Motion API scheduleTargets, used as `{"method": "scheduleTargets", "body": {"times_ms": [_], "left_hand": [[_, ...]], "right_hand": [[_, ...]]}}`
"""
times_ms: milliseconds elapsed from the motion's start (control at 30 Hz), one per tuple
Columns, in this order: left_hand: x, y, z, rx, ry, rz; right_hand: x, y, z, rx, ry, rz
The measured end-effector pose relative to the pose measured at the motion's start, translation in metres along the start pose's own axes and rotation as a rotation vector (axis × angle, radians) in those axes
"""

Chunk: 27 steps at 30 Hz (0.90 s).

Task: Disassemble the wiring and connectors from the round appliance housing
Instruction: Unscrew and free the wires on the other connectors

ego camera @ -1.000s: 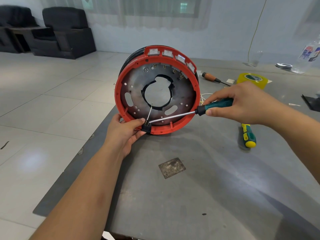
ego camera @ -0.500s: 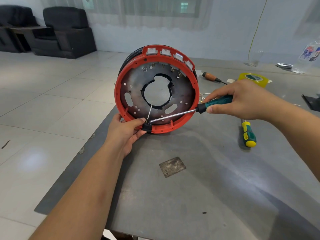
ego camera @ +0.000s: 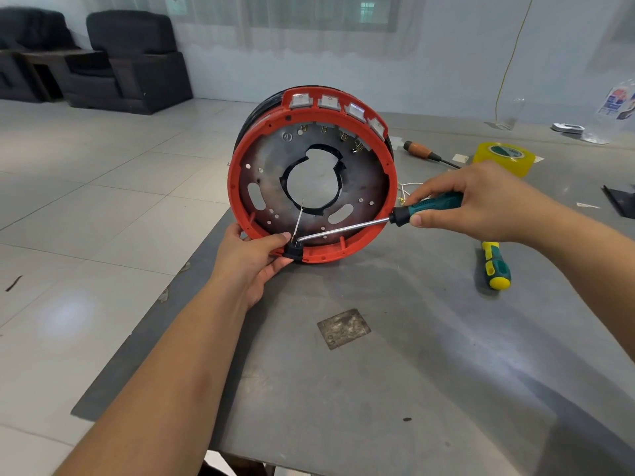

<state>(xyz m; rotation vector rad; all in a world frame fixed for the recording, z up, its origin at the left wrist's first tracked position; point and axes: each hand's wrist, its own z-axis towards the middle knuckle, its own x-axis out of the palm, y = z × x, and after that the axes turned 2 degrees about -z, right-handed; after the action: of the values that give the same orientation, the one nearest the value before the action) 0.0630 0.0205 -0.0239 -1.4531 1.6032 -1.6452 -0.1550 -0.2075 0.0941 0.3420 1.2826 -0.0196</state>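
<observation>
The round red housing [ego camera: 240, 201] stands on edge on the grey table [ego camera: 412, 372], its metal plate with a central hole facing me. Several white switches [ego camera: 328, 102] line its top rim. A small black connector [ego camera: 294, 250] sits at the lower rim, with a thin metal pin sticking up from it. My left hand [ego camera: 252, 257] grips the lower left rim, thumb beside the connector. My right hand [ego camera: 481, 204] holds a teal-handled screwdriver [ego camera: 347, 228] whose tip meets the connector. White wires [ego camera: 407, 188] show behind the right rim.
A green and yellow screwdriver [ego camera: 496, 266] lies right of the housing. An orange-handled tool [ego camera: 424, 153], a yellow tape roll [ego camera: 503, 159] and a plastic bottle [ego camera: 615, 108] sit further back. A worn square patch [ego camera: 343, 328] marks the table. The table's left edge drops to tiled floor.
Nearly nothing differs. The screwdriver tip stays at the black connector, and both hands keep their places on the housing and handle.
</observation>
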Motion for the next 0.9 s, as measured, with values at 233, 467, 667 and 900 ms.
{"method": "scheduleTargets", "body": {"times_ms": [233, 467, 667, 900], "left_hand": [[0.001, -0.004, -0.002, -0.036, 0.027, -0.036], [0.0, -0.006, -0.002, -0.068, 0.052, -0.043], [0.002, -0.004, 0.0, -0.102, 0.047, -0.083], [0.002, 0.0, 0.002, -0.086, 0.026, -0.072]], "right_hand": [[0.017, -0.004, -0.013, 0.006, -0.08, 0.098], [0.027, -0.008, -0.019, 0.045, -0.108, 0.141], [0.049, -0.002, -0.02, 0.065, -0.108, 0.301], [0.057, 0.002, -0.018, 0.094, -0.104, 0.314]]}}
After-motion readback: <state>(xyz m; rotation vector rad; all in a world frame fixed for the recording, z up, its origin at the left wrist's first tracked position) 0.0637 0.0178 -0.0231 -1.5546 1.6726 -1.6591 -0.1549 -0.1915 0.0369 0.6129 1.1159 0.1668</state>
